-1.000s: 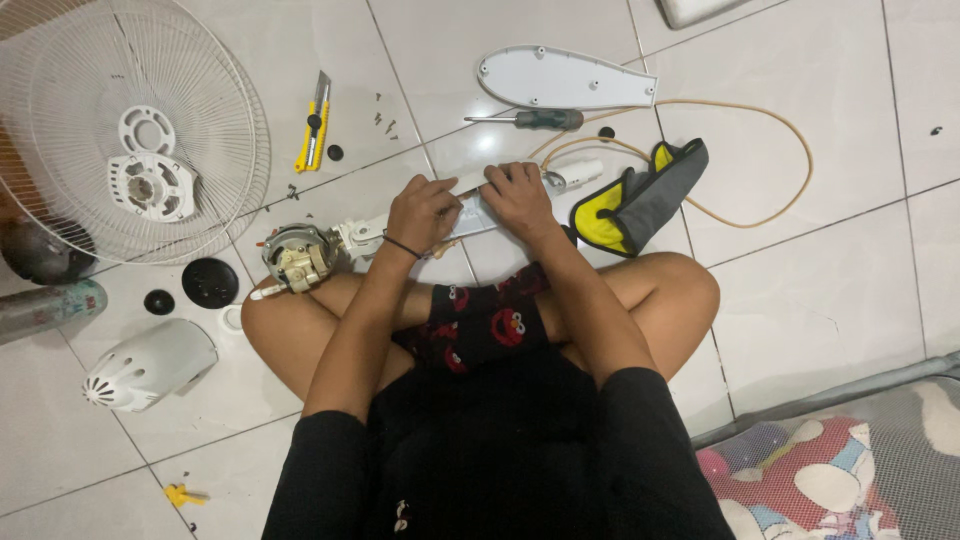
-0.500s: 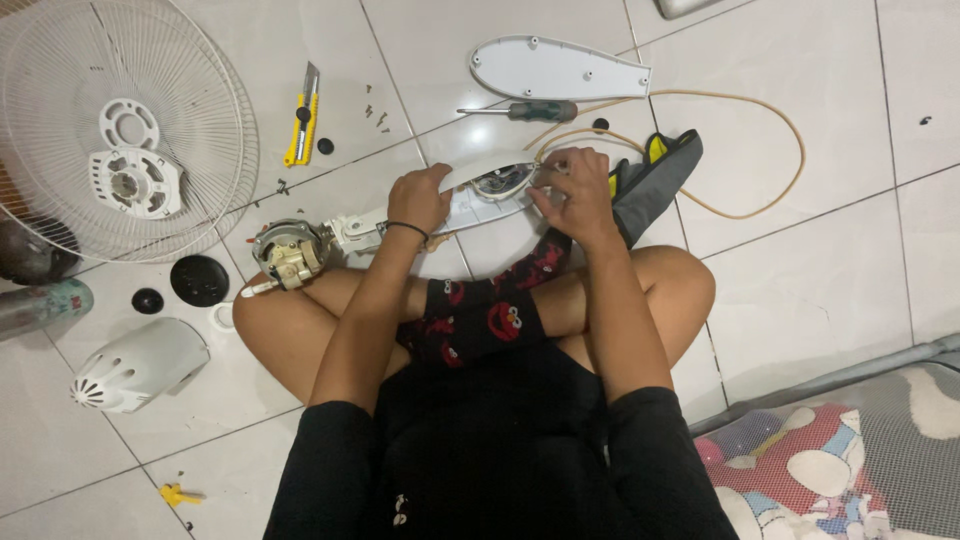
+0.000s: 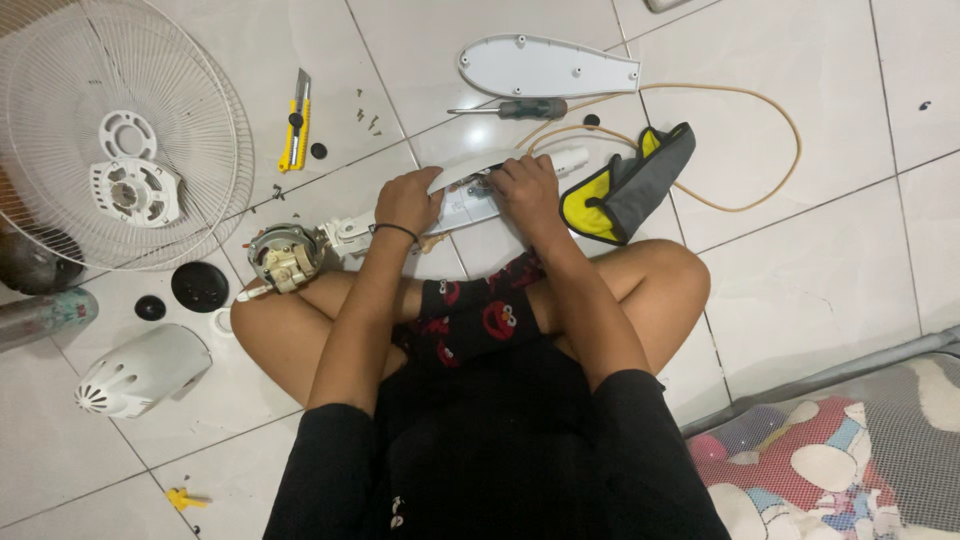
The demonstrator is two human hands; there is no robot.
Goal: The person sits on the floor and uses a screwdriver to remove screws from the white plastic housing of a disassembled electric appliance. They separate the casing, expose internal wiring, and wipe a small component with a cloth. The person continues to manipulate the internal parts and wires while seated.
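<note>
1. The person sits cross-legged on the white tiled floor [image 3: 800, 290], and both hands meet on a white fan neck housing [image 3: 465, 200] lying just ahead of the shins.
2. The left hand [image 3: 405, 203] is curled over the housing's near end, fingers wrapped on its curved rim, with a dark band at the wrist.
3. The right hand [image 3: 522, 187] is bent down onto the housing's open middle, fingertips pressed into the inside; I cannot tell whether it pinches anything small.
4. At 9 o'clock from the left hand, the housing runs into a bare fan motor [image 3: 285, 257] with copper windings, resting against the left knee.
5. At 2 o'clock from the right hand lies a yellow and grey cloth [image 3: 625, 190], and a tan cord [image 3: 770, 120] loops behind it.
6. At 12 o'clock lie a screwdriver [image 3: 510, 108] and, beyond it, a flat white cover plate [image 3: 545, 68].
7. At 10 o'clock sits a yellow utility knife [image 3: 294, 135], with loose screws [image 3: 368, 120] just beside it.
8. Far at 9 o'clock rests a wire fan guard [image 3: 120, 130], and at 8 o'clock a white vented motor cover [image 3: 140, 370] lies near a black round cap [image 3: 199, 286].
</note>
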